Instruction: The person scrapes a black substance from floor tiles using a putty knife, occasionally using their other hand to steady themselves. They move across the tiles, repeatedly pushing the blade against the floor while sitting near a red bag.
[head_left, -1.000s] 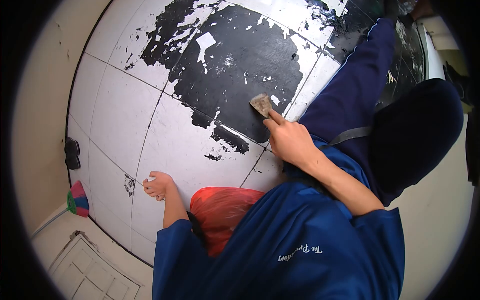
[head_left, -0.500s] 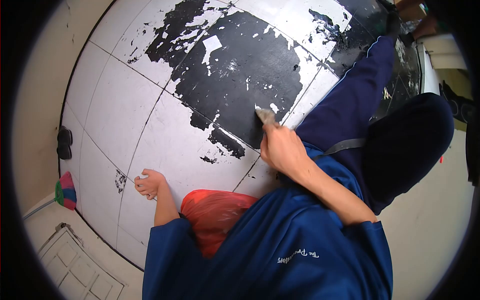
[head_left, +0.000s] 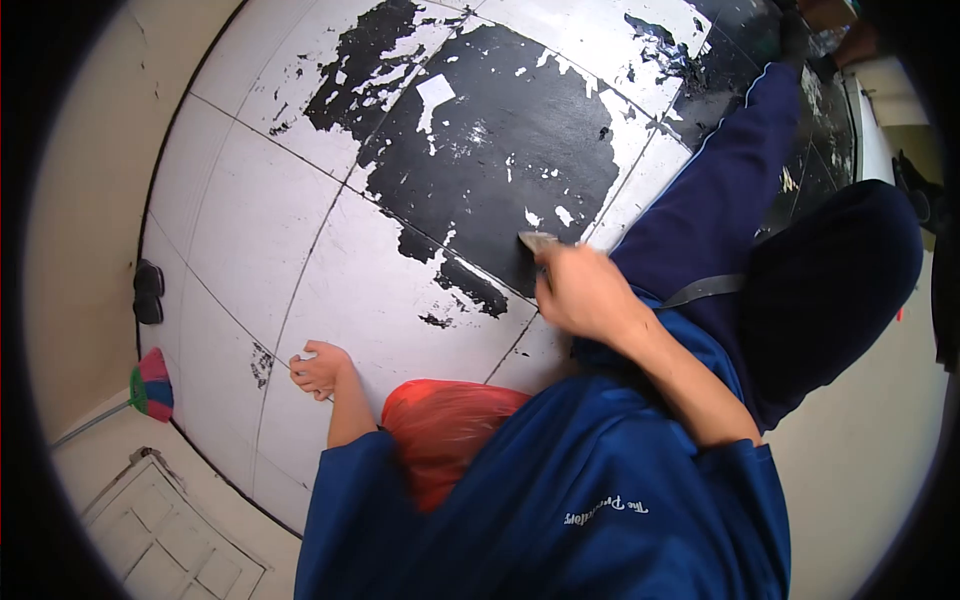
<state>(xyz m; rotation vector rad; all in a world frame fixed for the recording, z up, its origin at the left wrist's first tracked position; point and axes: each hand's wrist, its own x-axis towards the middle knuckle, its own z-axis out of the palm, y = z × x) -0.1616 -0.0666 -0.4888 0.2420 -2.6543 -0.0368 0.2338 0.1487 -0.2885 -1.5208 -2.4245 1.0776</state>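
Observation:
My right hand (head_left: 590, 290) is closed round a scraper (head_left: 538, 241). Its flat, dull blade meets the floor near the lower edge of a large dark patch (head_left: 490, 150). Most of the handle is hidden in my fist. White flecks and ragged white coating border this patch. Farther left, my left hand (head_left: 320, 369) leans on the white floor (head_left: 240, 210), its fingers bent and somewhat apart, with nothing visible in them. A red plastic bag (head_left: 445, 425) lies between my left arm and my body, partly covered by my blue shirt.
Dark shoes (head_left: 148, 292) and a broom (head_left: 153, 385) with coloured bristles stand along the left wall. A panelled door (head_left: 175, 535) is at lower left. Crumpled dark scraps (head_left: 665, 50) lie at the top. My legs (head_left: 700, 200) stretch out on the right; part of another person shows at upper right.
The view has shifted slightly, so most things appear farther right. My right hand has drawn the scraper a little back toward my body; its blade now lies at a flatter angle. My left hand stays on the floor.

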